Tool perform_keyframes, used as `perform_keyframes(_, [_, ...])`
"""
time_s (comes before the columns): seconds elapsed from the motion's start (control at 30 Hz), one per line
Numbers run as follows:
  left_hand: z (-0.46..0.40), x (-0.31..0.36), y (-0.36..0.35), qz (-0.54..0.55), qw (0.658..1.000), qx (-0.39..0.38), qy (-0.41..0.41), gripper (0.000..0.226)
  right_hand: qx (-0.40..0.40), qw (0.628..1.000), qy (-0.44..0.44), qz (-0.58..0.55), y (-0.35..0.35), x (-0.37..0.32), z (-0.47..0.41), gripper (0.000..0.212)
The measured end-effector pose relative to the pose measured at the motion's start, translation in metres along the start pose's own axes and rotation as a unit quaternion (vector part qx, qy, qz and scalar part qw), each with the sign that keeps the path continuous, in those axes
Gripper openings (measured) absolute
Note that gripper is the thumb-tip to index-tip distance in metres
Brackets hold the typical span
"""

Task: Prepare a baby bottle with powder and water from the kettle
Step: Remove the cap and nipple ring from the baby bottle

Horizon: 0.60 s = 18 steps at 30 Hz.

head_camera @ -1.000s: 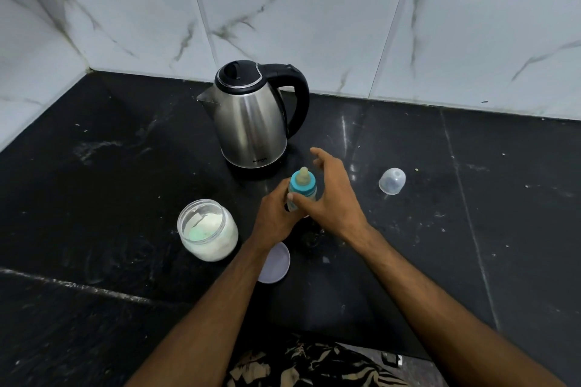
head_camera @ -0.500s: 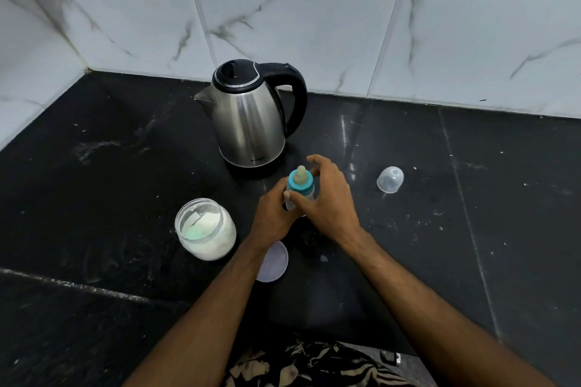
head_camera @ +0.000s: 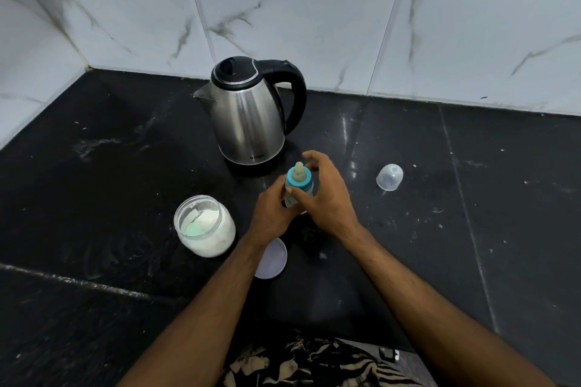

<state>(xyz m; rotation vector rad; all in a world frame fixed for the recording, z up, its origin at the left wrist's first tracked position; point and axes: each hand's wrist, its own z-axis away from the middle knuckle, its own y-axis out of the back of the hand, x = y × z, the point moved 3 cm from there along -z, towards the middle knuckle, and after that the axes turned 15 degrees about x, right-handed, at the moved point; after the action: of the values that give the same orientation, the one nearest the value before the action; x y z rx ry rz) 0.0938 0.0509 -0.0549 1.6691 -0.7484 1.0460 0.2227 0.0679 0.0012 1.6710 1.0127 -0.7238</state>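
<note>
Baby bottle (head_camera: 298,187) stands on the desk (head_camera: 471,229) just in front of the kettle (head_camera: 248,116). Left hand (head_camera: 272,214) grips its body, right hand (head_camera: 327,195) curls round the teal collar. Looks light, slick plastic; soft teat, so hold collar and body.

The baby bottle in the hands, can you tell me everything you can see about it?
The baby bottle is small and stands upright on the black counter, in front of the kettle. It has a pale teat on a teal screw ring, with a see-through body below, mostly hidden. The left hand grips its body, and the right hand curls its fingers round the ring. Its contents cannot be seen.
</note>
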Motion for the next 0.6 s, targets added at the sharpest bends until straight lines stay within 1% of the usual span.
perform_keyframes(0.1, [0.0003,0.0008,0.0011,0.002,1.0,0.007,-0.005,0.056,-0.033,0.998,-0.004,-0.044,0.0012,0.0007,0.0018,0.064])
perform_keyframes(0.17, [0.0005,0.0023,0.0004,0.002,1.0,0.007,-0.011,0.056,-0.016,0.998,-0.007,-0.052,0.0024,0.0024,0.0022,0.065])
perform_keyframes(0.3, [0.0012,0.0033,0.0008,-0.001,1.0,0.007,-0.002,0.06,0.017,0.999,-0.017,-0.022,-0.0009,0.0024,-0.0002,0.069])
perform_keyframes(0.37, [0.0013,0.0021,-0.0002,0.006,1.0,0.004,0.007,0.061,0.014,0.999,-0.021,-0.033,-0.0014,0.0022,-0.0011,0.067])
perform_keyframes(0.47, [0.0014,0.0021,-0.0001,0.009,1.0,0.004,0.005,0.063,-0.014,0.998,-0.027,-0.056,0.0003,0.0023,-0.0017,0.064])
perform_keyframes(0.53, [0.001,0.0014,-0.0005,0.01,1.0,0.003,0.004,0.062,-0.02,0.998,-0.024,-0.057,0.002,0.0034,-0.0014,0.069])
perform_keyframes(0.6, [0.001,0.0022,-0.0003,-0.003,1.0,0.003,0.001,0.06,-0.009,0.999,-0.014,-0.027,0.0022,0.0045,-0.0014,0.075])
